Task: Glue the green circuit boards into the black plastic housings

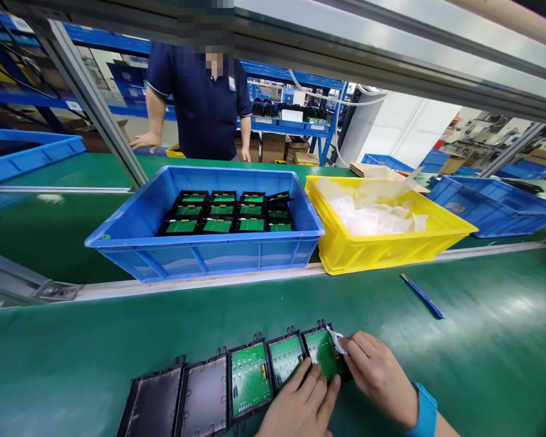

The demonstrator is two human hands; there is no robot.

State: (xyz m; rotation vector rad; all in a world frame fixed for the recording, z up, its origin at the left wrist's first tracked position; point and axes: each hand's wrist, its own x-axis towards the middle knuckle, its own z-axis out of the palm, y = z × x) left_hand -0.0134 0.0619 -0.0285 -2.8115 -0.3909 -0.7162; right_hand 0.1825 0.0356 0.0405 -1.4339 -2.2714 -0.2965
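Note:
A row of black plastic housings lies on the green bench. Three at the right end hold green circuit boards: the rightmost circuit board [325, 358], a middle circuit board [286, 353] and a left circuit board [251, 373]. A grey-black housing [204, 391] and a black housing [152, 403] at the left end show no board. My left hand [300, 403] lies with fingers spread across the lower edges of the two rightmost housings. My right hand [375, 370] pinches a crumpled white wipe [337, 340] against the upper right edge of the rightmost board.
Behind the row stand a blue bin [209, 255] of boards in black housings and a yellow bin [382, 252] of white sheets. A blue pen [422, 295] lies on the bench [495, 340] at right. Across the bench stands a person [204, 109]. A metal beam runs overhead.

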